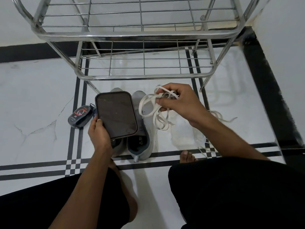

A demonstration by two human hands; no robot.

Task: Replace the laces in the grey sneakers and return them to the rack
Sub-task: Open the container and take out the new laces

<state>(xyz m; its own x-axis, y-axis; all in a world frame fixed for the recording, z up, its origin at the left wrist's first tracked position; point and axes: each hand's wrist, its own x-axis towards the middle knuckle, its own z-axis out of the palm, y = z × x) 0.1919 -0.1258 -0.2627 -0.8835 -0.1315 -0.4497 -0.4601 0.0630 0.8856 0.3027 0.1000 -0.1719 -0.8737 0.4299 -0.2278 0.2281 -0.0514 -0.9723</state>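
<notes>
Two grey sneakers (143, 142) stand side by side on the floor in front of the metal rack (143, 76), toes toward it. My left hand (99, 134) grips a dark rectangular lid (116, 114) by its near left corner, held flat above the left sneaker and hiding most of it. My right hand (179, 101) holds a loose bundle of white laces (155, 109) above and to the right of the right sneaker; loops hang down. More white lace (216, 114) lies on the floor behind my right forearm.
A small dark shoe-care packet (80, 117) with a red mark lies on the floor left of the lid. The rack's two wire shelves hold nothing. A white wall with black skirting runs along the right. My bare feet (187, 157) and black-clad knees are at the near edge.
</notes>
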